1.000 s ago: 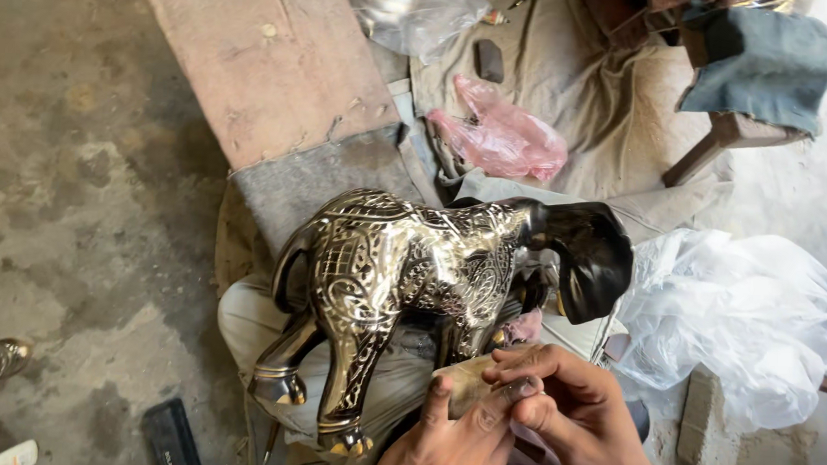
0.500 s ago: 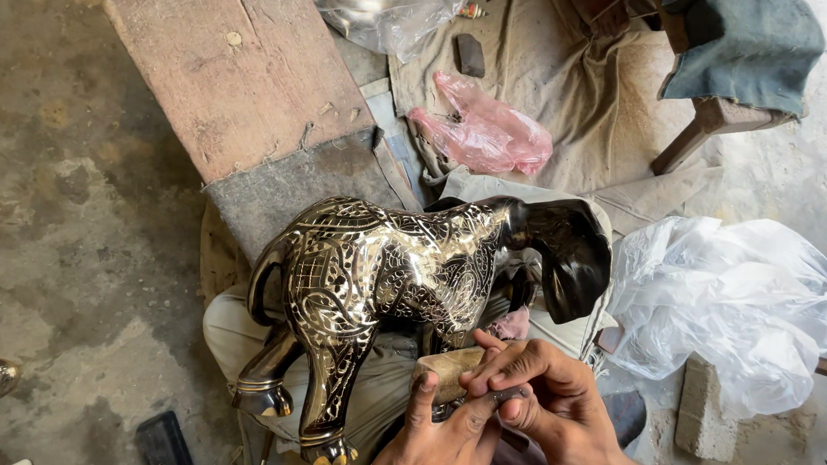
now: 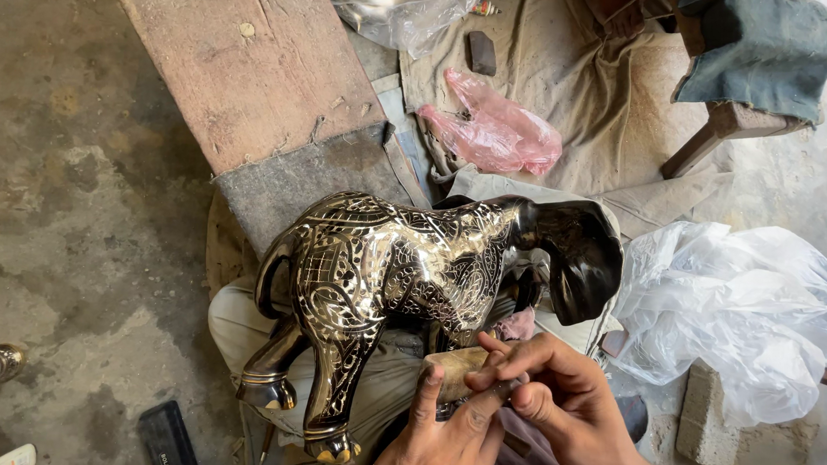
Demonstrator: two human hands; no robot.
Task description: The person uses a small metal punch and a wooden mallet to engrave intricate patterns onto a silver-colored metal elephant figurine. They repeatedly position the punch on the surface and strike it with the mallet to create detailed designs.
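Elephant figure [image 3: 403, 269], black with engraved metal pattern, rests on lap; left hand [image 3: 442, 429] and right hand [image 3: 555, 397] together pinch a small tan block [image 3: 454, 366].

Black engraved metal elephant figure [image 3: 402, 278] lies sideways across the lap; a small pale block [image 3: 452, 366] sits beneath it

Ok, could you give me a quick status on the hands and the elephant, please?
Left hand and right hand together grip a small tan block. Engraved metal elephant figure lies across the lap. Nothing between hands and figure.
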